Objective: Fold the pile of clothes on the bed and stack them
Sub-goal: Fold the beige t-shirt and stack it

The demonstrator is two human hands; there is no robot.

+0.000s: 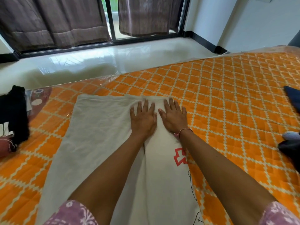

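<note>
My left hand (pixel 142 117) and right hand (pixel 174 116), grip released, press flat on the white garment (pixel 100 127) on the bed (pixel 227 98), black clothes (pixel 13 116) far left, dark clothes (pixel 292 101) far right.

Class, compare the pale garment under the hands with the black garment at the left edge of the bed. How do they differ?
The pale garment lies spread flat and smoothed; the black garment sits bunched in a heap. The pale garment is pressed by the left hand and right hand, fingers straight; the black garment is untouched. The pale garment covers far more of the bed than the black garment. Both rest on the orange quilted surface.
</note>
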